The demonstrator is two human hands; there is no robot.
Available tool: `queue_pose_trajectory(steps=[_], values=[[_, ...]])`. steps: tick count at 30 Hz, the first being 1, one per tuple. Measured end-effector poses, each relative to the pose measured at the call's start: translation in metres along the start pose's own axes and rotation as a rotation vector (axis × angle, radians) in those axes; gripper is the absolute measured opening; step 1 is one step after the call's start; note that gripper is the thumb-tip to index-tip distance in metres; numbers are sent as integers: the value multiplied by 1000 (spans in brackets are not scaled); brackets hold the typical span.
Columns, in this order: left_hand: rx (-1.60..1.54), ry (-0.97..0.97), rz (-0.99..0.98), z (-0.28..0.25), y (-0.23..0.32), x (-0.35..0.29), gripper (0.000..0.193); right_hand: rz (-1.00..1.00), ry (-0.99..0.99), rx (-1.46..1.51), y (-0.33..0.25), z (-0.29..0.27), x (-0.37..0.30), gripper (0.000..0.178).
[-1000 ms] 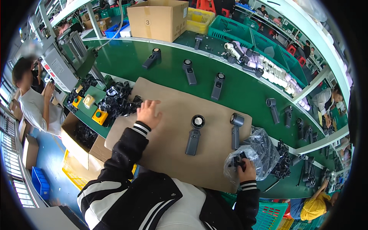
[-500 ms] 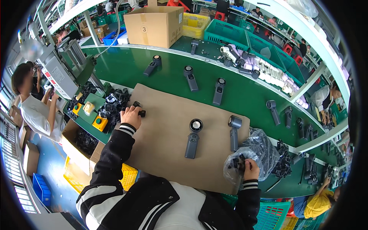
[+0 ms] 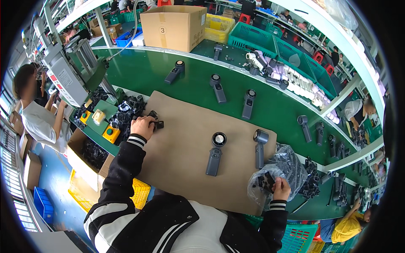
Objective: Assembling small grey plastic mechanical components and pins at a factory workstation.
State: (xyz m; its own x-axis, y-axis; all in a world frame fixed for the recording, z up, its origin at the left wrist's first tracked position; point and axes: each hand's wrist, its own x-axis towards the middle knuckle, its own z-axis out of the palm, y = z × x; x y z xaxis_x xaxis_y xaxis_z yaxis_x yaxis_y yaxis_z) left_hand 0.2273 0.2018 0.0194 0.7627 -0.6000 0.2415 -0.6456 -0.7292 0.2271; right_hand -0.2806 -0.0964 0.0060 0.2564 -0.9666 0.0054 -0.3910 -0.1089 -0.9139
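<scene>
My left hand (image 3: 143, 127) is at the left edge of the brown mat (image 3: 190, 114), its fingers closed on a small black plastic part (image 3: 158, 125). Just behind it is a pile of black plastic parts (image 3: 129, 108). Over on the right, my right hand (image 3: 281, 188) pinches the side of a clear plastic bag (image 3: 258, 195) with dark pieces inside; the fingertips are partly hidden. A grey handheld fan (image 3: 214, 159) lies face up between my hands. A second grey fan (image 3: 259, 149) rests on the mat beside the bag, its head turned sideways.
More grey fans (image 3: 247, 105) lie along the green bench (image 3: 126, 69). A press machine (image 3: 67, 80) with yellow button boxes (image 3: 111, 133) stands at the left. A cardboard box (image 3: 171, 31) and green crates (image 3: 253, 38) line the back. Another person (image 3: 38, 114) is at the left.
My right hand has shifted slightly right at the bag, and the dark pieces inside show more. The left hand stays by the black parts. The whole view has shifted slightly.
</scene>
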Motion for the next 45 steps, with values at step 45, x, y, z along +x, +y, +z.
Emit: queue_pose_trajectory(steps=[45], values=[[-1462, -87, 14, 74, 214, -82, 13, -546, -523, -94, -79, 192, -17, 12]])
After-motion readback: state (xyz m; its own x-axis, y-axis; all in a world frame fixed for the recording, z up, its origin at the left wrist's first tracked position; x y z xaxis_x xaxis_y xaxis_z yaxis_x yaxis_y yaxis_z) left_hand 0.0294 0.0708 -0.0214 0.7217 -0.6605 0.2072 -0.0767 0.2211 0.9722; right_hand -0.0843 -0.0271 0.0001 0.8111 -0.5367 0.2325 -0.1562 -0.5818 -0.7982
